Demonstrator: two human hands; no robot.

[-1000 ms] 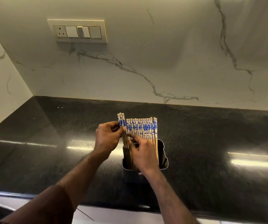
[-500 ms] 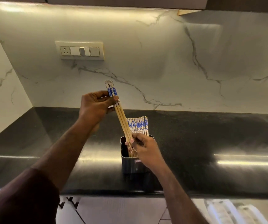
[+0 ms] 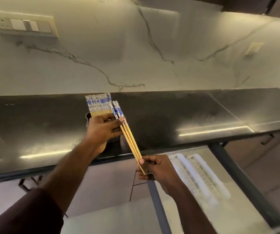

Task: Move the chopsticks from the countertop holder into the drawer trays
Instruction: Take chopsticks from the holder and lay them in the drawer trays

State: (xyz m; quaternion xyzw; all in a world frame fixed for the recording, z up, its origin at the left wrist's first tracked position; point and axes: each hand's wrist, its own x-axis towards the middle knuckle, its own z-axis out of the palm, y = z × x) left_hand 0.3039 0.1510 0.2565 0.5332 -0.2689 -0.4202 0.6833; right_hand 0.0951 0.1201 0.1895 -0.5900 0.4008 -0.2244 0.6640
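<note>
A pair of wooden chopsticks [image 3: 130, 138] with blue-and-white tops slants from upper left to lower right, clear of the holder. My left hand [image 3: 103, 130] grips them near the patterned tops. My right hand [image 3: 154, 168] pinches their thin lower tips, just past the counter's front edge. Behind my left hand, several more chopsticks [image 3: 98, 104] stand in the dark holder [image 3: 87, 118], which my hand mostly hides. Two white ribbed trays [image 3: 201, 178] lie in the open drawer [image 3: 230, 168] at lower right.
The black glossy countertop [image 3: 178, 112] runs across the view under a white marble backsplash. A switch plate [image 3: 26, 25] is on the wall at upper left. Closed cabinet fronts with dark handles sit below the counter.
The pair has been lifted fully out of the holder and carried right and toward me. My right hand left the holder and now holds the pair's tips. The open drawer has come into view.
</note>
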